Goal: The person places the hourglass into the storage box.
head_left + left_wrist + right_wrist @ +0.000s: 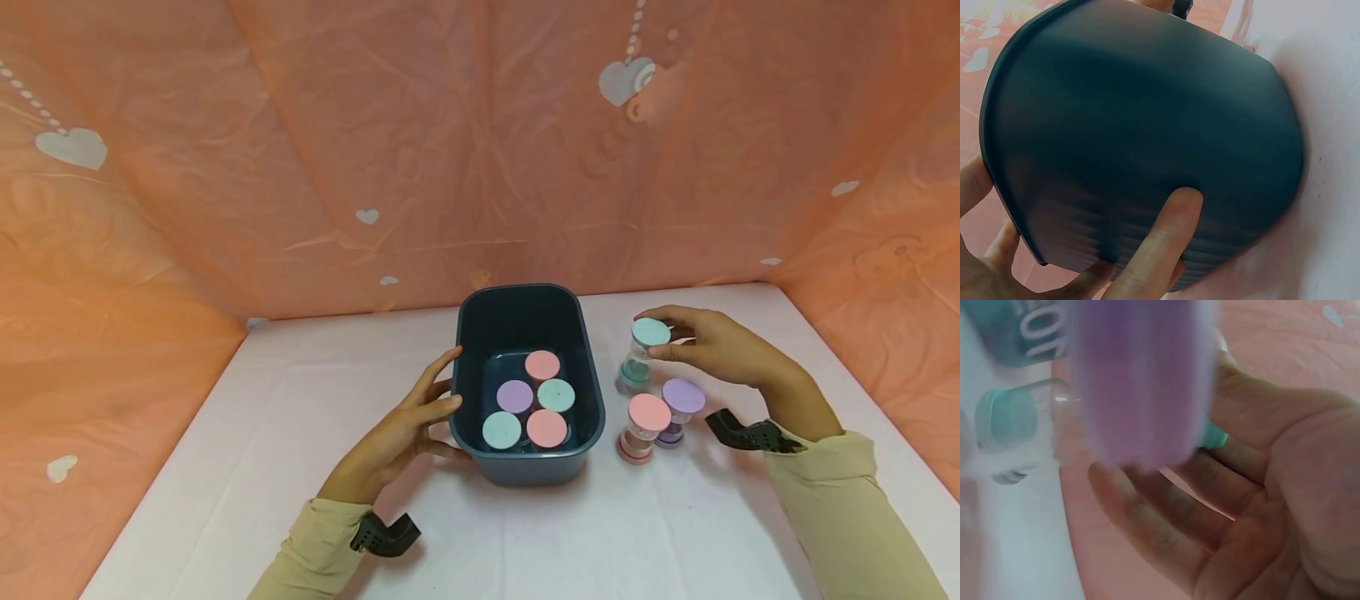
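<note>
My right hand (720,343) pinches a mint-green sand timer (634,372) by its top cap, thumb on the near side and fingers on the far side. Close in front of that hand stand a pink-capped sand timer (648,412) and a purple-capped one (682,396); a blurred purple cap (1147,381) covers much of the right wrist view. Straight fingers of my left hand (397,433) touch the left side of a dark blue-grey bin (525,471); in the left wrist view one finger (1169,231) presses its outer wall. Several sand timers with pink, purple (515,397) and mint caps stand upright inside.
A white cloth (247,467) covers the table. Orange sheeting (420,150) with pale hearts hangs at the back and both sides. Each wrist wears a black camera mount (385,535).
</note>
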`<action>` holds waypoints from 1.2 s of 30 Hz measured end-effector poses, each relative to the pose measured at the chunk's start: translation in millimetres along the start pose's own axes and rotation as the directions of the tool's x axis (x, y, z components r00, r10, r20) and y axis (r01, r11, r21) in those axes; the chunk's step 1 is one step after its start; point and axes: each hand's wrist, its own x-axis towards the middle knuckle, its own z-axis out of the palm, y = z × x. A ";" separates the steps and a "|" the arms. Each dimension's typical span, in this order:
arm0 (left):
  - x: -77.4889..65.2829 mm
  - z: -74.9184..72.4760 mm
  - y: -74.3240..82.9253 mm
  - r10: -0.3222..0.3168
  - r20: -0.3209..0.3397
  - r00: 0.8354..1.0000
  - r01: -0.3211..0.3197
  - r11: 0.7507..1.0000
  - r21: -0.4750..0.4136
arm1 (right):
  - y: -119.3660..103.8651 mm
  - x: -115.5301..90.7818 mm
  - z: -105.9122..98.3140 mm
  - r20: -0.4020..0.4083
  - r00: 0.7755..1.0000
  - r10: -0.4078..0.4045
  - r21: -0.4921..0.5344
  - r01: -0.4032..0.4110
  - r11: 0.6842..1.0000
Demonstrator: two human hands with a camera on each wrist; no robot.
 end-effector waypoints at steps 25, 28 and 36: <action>0.7 -0.9 -0.8 -0.006 0.005 1.000 0.006 1.000 -0.006 | -46.7 -16.0 -10.6 -0.145 0.989 -0.030 0.107 0.045 0.993; 0.8 -0.8 -0.6 -0.005 0.005 1.000 0.005 1.000 -0.003 | -49.9 -16.6 -11.6 -0.163 0.986 -0.020 0.138 0.043 0.990; 0.4 -0.4 0.3 -0.003 0.005 1.000 0.003 1.000 -0.001 | -55.9 -18.1 -14.0 -0.206 0.978 -0.009 0.161 0.043 0.986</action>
